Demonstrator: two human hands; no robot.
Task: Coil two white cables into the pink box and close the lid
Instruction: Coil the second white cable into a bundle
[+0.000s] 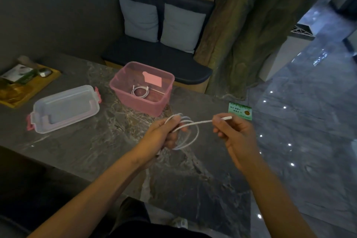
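Note:
A pink box stands open on the grey marble table, with one coiled white cable lying on its floor. Its clear lid with pink clasps lies flat to the left of the box. In front of the box, above the table, my left hand grips several loops of a second white cable. My right hand pinches the free end of that cable near its plug, and the short stretch between my hands is taut.
A yellow wooden tray with packets and small items sits at the table's far left. A green card lies by the right table edge. Behind the table are a dark bench with two grey cushions and a tree-like column.

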